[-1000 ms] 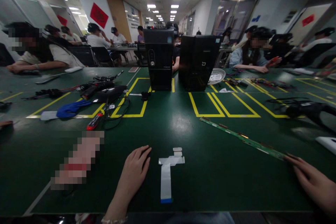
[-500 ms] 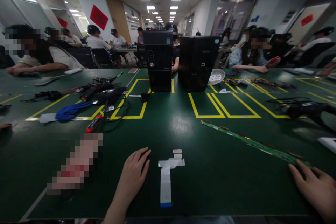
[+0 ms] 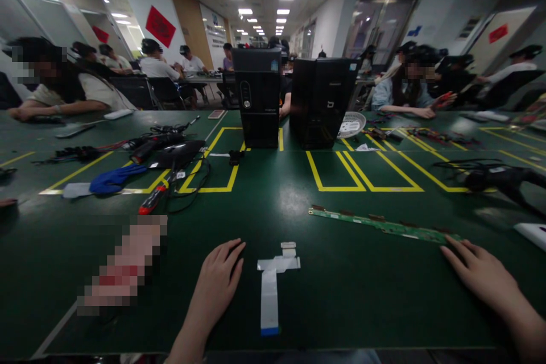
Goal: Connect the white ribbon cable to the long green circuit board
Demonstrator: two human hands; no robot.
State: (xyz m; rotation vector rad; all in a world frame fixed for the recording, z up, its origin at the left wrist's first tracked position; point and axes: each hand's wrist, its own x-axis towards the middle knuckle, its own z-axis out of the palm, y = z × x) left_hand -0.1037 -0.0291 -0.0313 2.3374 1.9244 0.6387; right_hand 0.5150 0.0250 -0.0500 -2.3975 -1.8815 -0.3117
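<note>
On the green tabletop, my left hand (image 3: 222, 270) lies palm down with its fingers loosely spread and holds nothing. Just right of it is a white flat ribbon cable (image 3: 269, 296) with a blue end and a folded, T-shaped upper part. My right hand (image 3: 484, 264) rests at the right end of a long, narrow green circuit board (image 3: 384, 224). Its fingertips touch that end, with the thumb held apart from the board. The board lies slanted on the table, its far end towards the middle.
Two black computer towers (image 3: 258, 102) stand at the centre back. A red-handled screwdriver (image 3: 152, 200), blue glove (image 3: 115, 180) and black cables lie left. Yellow tape (image 3: 341, 189) marks the table. A white basket (image 3: 352, 125) is behind the right tower. Other people sit around.
My right hand has moved left and slightly away from me. The circuit board has shifted left with it and turned a little. My left hand and the ribbon cable stay put.
</note>
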